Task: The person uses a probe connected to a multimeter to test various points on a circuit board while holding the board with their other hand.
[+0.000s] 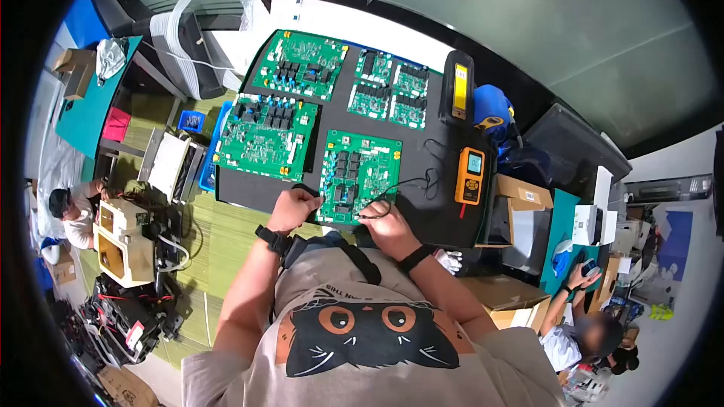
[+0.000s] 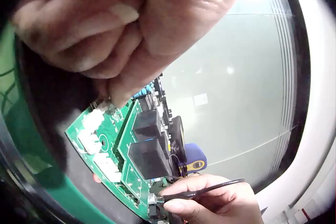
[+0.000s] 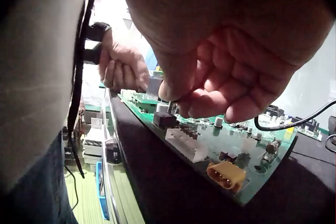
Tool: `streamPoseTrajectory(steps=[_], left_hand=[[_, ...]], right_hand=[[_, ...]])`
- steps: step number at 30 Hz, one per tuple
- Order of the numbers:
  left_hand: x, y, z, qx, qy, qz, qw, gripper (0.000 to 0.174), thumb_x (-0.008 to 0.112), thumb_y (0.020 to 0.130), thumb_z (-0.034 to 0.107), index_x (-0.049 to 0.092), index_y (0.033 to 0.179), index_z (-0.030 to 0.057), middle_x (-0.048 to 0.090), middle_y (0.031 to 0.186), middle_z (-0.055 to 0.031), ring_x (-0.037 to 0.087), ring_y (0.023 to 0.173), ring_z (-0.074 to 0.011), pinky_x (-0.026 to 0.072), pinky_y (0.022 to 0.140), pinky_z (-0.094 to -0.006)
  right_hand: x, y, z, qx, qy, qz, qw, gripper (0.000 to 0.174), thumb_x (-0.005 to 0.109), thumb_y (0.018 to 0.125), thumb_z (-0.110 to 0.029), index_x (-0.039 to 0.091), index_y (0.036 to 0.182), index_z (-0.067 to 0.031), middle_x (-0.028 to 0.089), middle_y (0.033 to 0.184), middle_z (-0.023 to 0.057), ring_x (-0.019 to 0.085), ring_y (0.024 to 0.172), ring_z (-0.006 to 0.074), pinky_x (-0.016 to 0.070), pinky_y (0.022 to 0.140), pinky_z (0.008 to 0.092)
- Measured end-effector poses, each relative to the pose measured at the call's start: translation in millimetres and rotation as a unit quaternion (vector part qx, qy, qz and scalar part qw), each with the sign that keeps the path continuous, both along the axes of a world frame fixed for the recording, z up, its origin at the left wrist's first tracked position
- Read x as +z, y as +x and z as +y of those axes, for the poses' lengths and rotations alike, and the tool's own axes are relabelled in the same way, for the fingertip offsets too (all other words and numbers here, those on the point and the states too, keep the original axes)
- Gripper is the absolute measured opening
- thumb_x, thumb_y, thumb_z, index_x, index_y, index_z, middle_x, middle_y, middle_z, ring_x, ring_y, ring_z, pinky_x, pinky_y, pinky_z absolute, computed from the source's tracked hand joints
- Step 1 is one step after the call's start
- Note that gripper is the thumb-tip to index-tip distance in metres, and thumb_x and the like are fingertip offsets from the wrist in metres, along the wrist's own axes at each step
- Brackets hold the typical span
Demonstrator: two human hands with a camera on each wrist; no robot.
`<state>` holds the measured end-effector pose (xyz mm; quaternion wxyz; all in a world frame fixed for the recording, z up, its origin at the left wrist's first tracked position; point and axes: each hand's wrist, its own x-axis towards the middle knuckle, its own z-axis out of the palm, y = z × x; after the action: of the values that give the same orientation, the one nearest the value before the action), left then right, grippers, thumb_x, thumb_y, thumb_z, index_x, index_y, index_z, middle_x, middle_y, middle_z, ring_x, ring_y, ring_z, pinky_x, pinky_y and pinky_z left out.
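Observation:
A green circuit board (image 1: pixel 381 169) lies on the black mat in front of me, with black relays and white connectors on it. My left hand (image 1: pixel 292 209) is at its near left edge, fingers curled, thumb and finger pinching the board's edge. At the near right edge, my right hand (image 1: pixel 390 230) pinches the plug of a black cable (image 2: pixel 202 191) between thumb and fingertips. The plug's end meets a small connector (image 2: pixel 153 199) on the board edge in the left wrist view. A yellow connector (image 3: pixel 227 175) sits at the board's corner in the right wrist view.
Two large green boards (image 1: pixel 302 56) and several small ones (image 1: pixel 371 99) lie on the mat (image 1: pixel 335 117). To the right are an orange handheld meter (image 1: pixel 470 175), a black case with a yellow label (image 1: pixel 458 89) and a blue device (image 1: pixel 492 109). Cardboard boxes (image 1: pixel 520 194) stand beyond.

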<state>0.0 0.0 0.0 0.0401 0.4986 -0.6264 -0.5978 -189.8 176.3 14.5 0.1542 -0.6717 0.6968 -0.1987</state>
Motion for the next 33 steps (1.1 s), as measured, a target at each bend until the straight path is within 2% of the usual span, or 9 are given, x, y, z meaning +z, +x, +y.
streamPoseTrajectory(steps=[2,5,6,22,28,31,33], left_hand=[[12.3,-0.6,1.4,0.001,0.028,-0.002,1.0,0.031,0.078,0.084,0.026,0.071,0.081,-0.0036,0.057,0.059,-0.0018,0.047,0.047,-0.0085,0.0374,0.043,-0.0287],[2.5,-0.7,-0.6,-0.003,0.023,-0.003,1.0,0.03,0.078,0.084,0.026,0.071,0.081,-0.0033,0.057,0.059,-0.0016,0.047,0.047,-0.0082,0.037,0.042,-0.0275],[2.6,-0.3,-0.6,-0.006,0.025,-0.009,1.0,0.03,0.078,0.084,0.027,0.071,0.082,-0.0028,0.057,0.06,-0.0014,0.047,0.047,-0.0082,0.0372,0.042,-0.0276],[5.7,-1.5,0.8,0.007,0.029,-0.011,0.999,0.03,0.078,0.084,0.027,0.07,0.081,-0.0023,0.058,0.061,-0.0012,0.048,0.047,-0.0082,0.0375,0.042,-0.0271],[3.3,-1.4,0.8,0.008,0.033,-0.003,0.999,0.029,0.078,0.083,0.026,0.071,0.081,-0.0025,0.06,0.063,-0.0022,0.049,0.051,-0.0085,0.0397,0.047,-0.0277],[2.9,-1.0,0.6,0.007,0.029,-0.008,1.0,0.029,0.078,0.083,0.025,0.071,0.08,-0.0029,0.061,0.064,-0.0025,0.051,0.054,-0.0089,0.0412,0.05,-0.0283],[-0.5,-1.2,0.8,0.001,0.01,0.003,1.0,0.034,0.076,0.086,0.032,0.07,0.081,-0.0013,0.056,0.06,0.0007,0.046,0.047,-0.0071,0.0357,0.042,-0.0256]], right_hand=[[6.2,0.6,2.4,0.024,-0.02,0.013,0.999,0.014,0.065,0.082,-0.009,0.066,0.096,-0.0104,0.062,0.098,0.0053,0.059,0.097,0.0264,0.0475,0.087,0.0389],[1.5,1.7,-0.4,0.003,-0.024,0.015,1.0,0.01,0.064,0.083,-0.01,0.067,0.093,-0.0107,0.062,0.098,0.0033,0.059,0.097,0.0245,0.0475,0.086,0.0386],[0.9,2.0,-1.2,0.022,-0.019,0.035,0.999,0.008,0.063,0.083,-0.012,0.067,0.091,-0.0106,0.062,0.097,0.0022,0.059,0.097,0.0237,0.0477,0.086,0.039],[3.9,-0.7,-3.2,0.015,-0.023,0.013,1.0,0.01,0.063,0.081,-0.008,0.069,0.089,-0.0098,0.064,0.094,0.0038,0.06,0.093,0.0251,0.0489,0.083,0.0396],[2.9,-5.1,-2.8,0.043,-0.046,-0.015,0.998,0.013,0.062,0.079,-0.007,0.069,0.089,-0.0096,0.064,0.095,0.0033,0.06,0.093,0.0254,0.049,0.084,0.0389],[10.9,-4.2,-4.2,0.054,-0.079,-0.042,0.995,0.016,0.061,0.073,-0.002,0.068,0.086,-0.0087,0.061,0.092,0.0042,0.059,0.093,0.0255,0.0473,0.084,0.0383],[16.3,-2.9,-5.3,0.049,-0.081,-0.029,0.995,0.017,0.062,0.072,-0.001,0.068,0.086,-0.0085,0.062,0.093,0.0037,0.059,0.096,0.0256,0.0469,0.086,0.0386]])
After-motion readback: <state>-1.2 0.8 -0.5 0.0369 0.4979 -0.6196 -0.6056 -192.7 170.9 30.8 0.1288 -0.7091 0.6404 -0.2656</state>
